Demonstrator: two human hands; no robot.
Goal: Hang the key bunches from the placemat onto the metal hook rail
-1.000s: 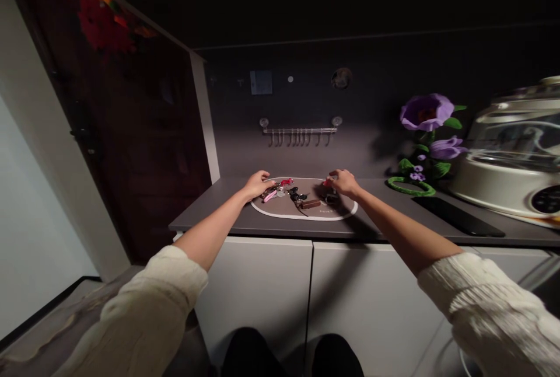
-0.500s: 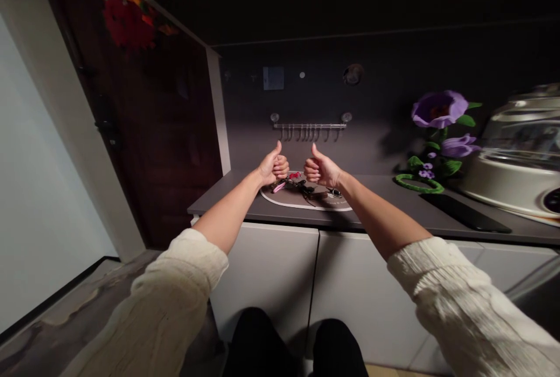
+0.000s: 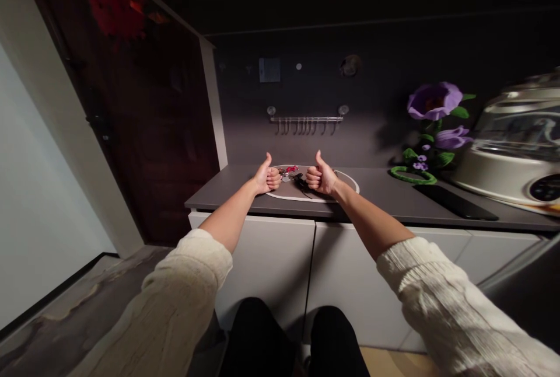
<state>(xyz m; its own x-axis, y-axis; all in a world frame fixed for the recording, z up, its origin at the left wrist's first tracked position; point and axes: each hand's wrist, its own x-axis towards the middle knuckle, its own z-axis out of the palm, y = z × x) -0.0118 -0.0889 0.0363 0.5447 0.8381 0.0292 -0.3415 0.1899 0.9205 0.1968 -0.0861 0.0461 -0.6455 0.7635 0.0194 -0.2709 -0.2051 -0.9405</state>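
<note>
Head view: sleeves, two, cream, rolled; legs, two, dark, below the counter. Left hand: fingers curled closed, thumb upright, no item showing. Right hand: the same; whether either palm hides something small, cannot tell. Keys: loose heap on the mat, between the hands, near both; contact cannot be told. Hazards, as judged: a low inward sweep of either fist could drag the keys across the mat, or, pulled nearward, over the counter's front edge; overlapping rings could snag and tangle; the fists, by covering part of the mat, could hide a small piece and leave it overlooked. Count, near to far: cabinet doors, at least two, pale; mat, one, oval, white-rimmed; keys, overlapping, too small to number; red piece, one, at the heap's far side; phone, one, dark, lying flat; appliance, one, cream; green ring, one; purple flowers, two large, several small; rail, one, on the wall; cups, two, at its ends; hooks, several, too fine for a sure total, nothing seen hanging; card, one; white disc, one.
</note>
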